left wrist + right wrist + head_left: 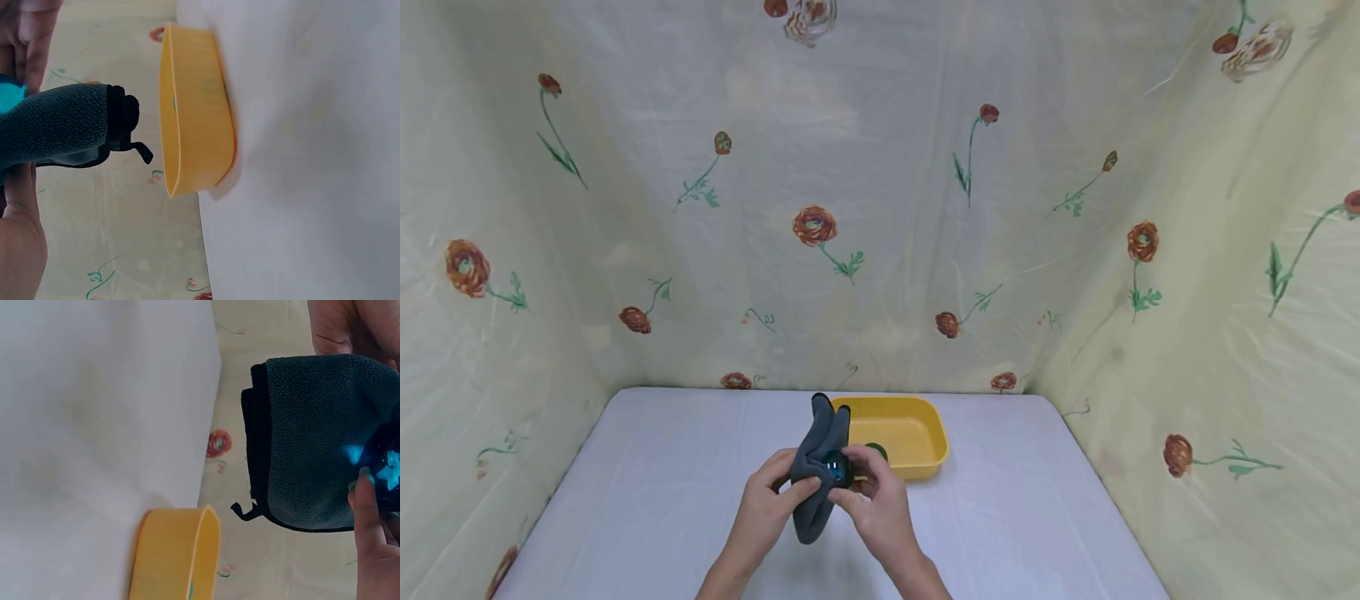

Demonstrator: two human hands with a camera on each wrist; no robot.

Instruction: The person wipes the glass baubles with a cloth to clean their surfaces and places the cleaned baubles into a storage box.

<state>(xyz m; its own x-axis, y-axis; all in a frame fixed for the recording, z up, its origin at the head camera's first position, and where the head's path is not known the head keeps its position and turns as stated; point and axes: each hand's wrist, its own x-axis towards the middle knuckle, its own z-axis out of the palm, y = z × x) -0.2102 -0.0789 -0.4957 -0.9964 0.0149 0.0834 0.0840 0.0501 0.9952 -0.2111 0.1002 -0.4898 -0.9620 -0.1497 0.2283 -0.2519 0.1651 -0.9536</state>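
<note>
A folded dark grey cloth [811, 462] with black edging is held up in front of the chest. My left hand [767, 500] grips it from the left, thumb on the near side. Against the cloth sits a shiny dark blue ball [837, 469], and my right hand [880, 508] pinches it between thumb and fingers. In the right wrist view the ball [390, 472] carries a pale star, and a small hanging loop sticks out from a corner of the cloth [306, 437]. A short light-coloured string or tip shows by the right fingers.
Behind the hands, a yellow plastic basin [917, 467] stands on the white-covered table [1015, 500]. Inside it a dark green round thing [876, 452] shows partly, the right hand covering the rest. Flower-patterned sheeting [887, 292] encloses the table at the back and sides.
</note>
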